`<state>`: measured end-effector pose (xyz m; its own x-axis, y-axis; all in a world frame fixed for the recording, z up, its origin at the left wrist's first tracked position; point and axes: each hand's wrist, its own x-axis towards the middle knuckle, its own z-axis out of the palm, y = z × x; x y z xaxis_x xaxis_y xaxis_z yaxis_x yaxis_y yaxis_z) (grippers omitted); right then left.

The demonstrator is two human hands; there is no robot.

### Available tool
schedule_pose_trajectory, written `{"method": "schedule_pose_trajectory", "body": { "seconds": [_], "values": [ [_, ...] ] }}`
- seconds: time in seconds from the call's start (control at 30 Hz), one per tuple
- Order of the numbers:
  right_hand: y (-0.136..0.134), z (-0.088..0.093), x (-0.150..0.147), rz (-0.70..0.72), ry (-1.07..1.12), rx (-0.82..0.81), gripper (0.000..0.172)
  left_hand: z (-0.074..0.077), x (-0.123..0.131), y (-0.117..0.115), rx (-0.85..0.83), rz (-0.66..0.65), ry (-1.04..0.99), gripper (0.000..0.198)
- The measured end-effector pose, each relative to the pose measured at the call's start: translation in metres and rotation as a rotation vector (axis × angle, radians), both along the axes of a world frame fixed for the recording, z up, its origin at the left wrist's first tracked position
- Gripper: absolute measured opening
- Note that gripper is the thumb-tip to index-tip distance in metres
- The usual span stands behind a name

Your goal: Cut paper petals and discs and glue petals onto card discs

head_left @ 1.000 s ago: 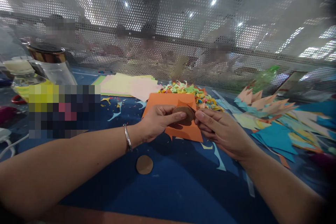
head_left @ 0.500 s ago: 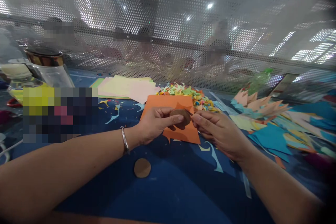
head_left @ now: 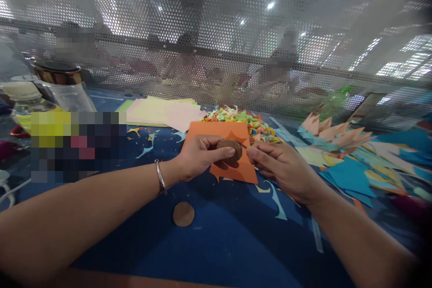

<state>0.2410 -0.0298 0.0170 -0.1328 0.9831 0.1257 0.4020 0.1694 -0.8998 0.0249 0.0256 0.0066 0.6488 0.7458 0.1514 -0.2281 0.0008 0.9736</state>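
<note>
Between thumb and fingers, my left hand [head_left: 195,158] pinches a round brown cardboard disc [head_left: 235,147] above orange paper [head_left: 204,130]. My right hand [head_left: 281,166] is closed in a pinch just right of the disc, on a thin dark stick [head_left: 242,145]. The stick's tip reaches the disc's upper right edge; most of the stick is hidden by my fingers. A second brown cardboard disc [head_left: 183,214] lies flat on the blue table [head_left: 222,247], nearer to me and below my left wrist.
Behind the orange paper is a heap of small folded coloured paper pieces [head_left: 256,126]. Pale paper sheets [head_left: 158,110] lie left of it. Peach-and-blue folded paper [head_left: 332,130] and blue paper [head_left: 354,180] lie right. A lidded jar [head_left: 67,90] stands left. A perforated metal screen [head_left: 216,49] rises behind.
Hardly anything differs. The disc in my left hand has tilted slightly, and both hands keep nearly the same place.
</note>
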Motion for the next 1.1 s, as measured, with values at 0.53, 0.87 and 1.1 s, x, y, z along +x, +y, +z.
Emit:
{"method": "schedule_pose_trajectory", "body": {
  "seconds": [0.53,0.87,1.1],
  "values": [
    [0.0004,0.0029,-0.0004,0.006,-0.029,0.056,0.055,-0.0018,-0.0005,0.0028,0.111,0.024,0.046,0.025],
    [0.0001,0.0039,0.0013,0.021,-0.095,0.095,0.052,-0.0048,0.0004,0.0029,0.126,-0.018,0.045,0.028],
    [0.0005,0.0058,0.0012,0.009,-0.154,0.121,0.055,-0.0096,0.0015,0.0074,0.144,-0.038,0.046,0.03]
  ]
}}
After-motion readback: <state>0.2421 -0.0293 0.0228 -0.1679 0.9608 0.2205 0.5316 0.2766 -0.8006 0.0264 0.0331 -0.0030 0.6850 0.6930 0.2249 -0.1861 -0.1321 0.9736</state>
